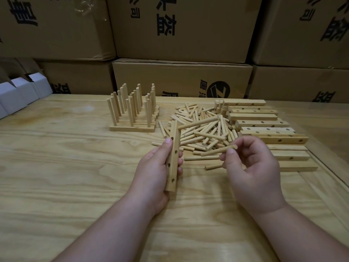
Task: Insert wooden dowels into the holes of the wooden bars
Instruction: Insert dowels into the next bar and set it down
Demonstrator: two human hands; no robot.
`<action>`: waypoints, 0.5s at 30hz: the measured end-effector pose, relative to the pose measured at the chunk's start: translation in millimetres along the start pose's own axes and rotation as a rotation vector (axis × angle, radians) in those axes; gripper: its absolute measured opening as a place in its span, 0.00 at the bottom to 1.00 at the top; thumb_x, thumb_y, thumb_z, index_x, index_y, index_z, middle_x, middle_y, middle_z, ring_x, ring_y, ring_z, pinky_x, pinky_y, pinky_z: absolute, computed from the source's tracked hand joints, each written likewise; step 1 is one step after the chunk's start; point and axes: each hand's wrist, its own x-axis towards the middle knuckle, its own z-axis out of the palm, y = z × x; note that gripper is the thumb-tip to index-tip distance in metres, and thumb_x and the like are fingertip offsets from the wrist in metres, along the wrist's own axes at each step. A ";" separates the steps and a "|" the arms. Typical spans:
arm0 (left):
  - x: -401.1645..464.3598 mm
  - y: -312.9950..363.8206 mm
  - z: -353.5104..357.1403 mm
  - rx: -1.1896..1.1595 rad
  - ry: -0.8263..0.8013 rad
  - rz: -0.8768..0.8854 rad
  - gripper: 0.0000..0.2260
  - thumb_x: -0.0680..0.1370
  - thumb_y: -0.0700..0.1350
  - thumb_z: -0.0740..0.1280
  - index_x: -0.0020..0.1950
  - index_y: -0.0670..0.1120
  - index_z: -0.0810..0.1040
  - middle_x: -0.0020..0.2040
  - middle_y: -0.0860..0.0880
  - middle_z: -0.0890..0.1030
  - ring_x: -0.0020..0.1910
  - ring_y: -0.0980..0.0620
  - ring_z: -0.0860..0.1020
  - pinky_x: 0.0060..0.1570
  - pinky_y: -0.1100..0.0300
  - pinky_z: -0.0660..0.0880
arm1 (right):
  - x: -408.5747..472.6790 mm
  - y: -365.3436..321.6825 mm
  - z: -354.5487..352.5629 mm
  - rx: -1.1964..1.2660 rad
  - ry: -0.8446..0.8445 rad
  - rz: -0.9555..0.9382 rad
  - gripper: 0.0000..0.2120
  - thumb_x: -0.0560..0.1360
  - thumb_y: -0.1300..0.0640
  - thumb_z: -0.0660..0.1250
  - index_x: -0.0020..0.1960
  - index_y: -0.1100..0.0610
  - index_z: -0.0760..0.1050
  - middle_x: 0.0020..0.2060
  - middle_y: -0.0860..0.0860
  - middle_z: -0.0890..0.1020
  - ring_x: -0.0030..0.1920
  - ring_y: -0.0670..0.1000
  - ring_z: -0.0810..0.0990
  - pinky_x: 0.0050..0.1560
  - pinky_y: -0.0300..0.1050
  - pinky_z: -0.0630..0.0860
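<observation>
Left hand: we grip a pale, square-edged wooden bar with drilled round holes [172,157] in our left hand [154,167], above the grainy plywood table [75,167].
Right hand: our right hand [253,173] pinches a smooth cylindrical wooden dowel [219,150].
Loose stock: we see a heap of matching round dowels [204,127] just beyond the hands.
Finished: bars with upright dowels [133,110] at far left.

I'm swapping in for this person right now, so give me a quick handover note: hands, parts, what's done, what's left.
Left hand grips a wooden bar lengthwise, its four holes showing and a dowel already standing in its far end.
Right hand pinches one dowel, not yet in a hole.
Loose dowels are piled mid-table; empty bars are stacked to the right.
Done: finished bars with upright dowels stand at the back left.
Left: fill the held bar, then the stack.
</observation>
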 end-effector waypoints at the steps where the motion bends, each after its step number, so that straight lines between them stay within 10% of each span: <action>1: 0.3 -0.6 -0.2 0.002 -0.003 0.002 0.13 0.81 0.51 0.68 0.50 0.41 0.84 0.35 0.47 0.81 0.30 0.55 0.77 0.28 0.63 0.74 | -0.3 -0.4 0.7 0.044 -0.006 0.028 0.05 0.72 0.58 0.67 0.46 0.51 0.74 0.36 0.53 0.83 0.38 0.51 0.83 0.41 0.46 0.81; 15: 0.2 -1.4 -0.4 0.013 -0.011 0.031 0.13 0.80 0.51 0.69 0.39 0.47 0.86 0.33 0.46 0.79 0.29 0.54 0.77 0.27 0.62 0.74 | -8.0 -11.8 7.5 0.216 -0.158 0.085 0.05 0.70 0.66 0.69 0.44 0.59 0.76 0.38 0.55 0.86 0.33 0.56 0.83 0.36 0.46 0.81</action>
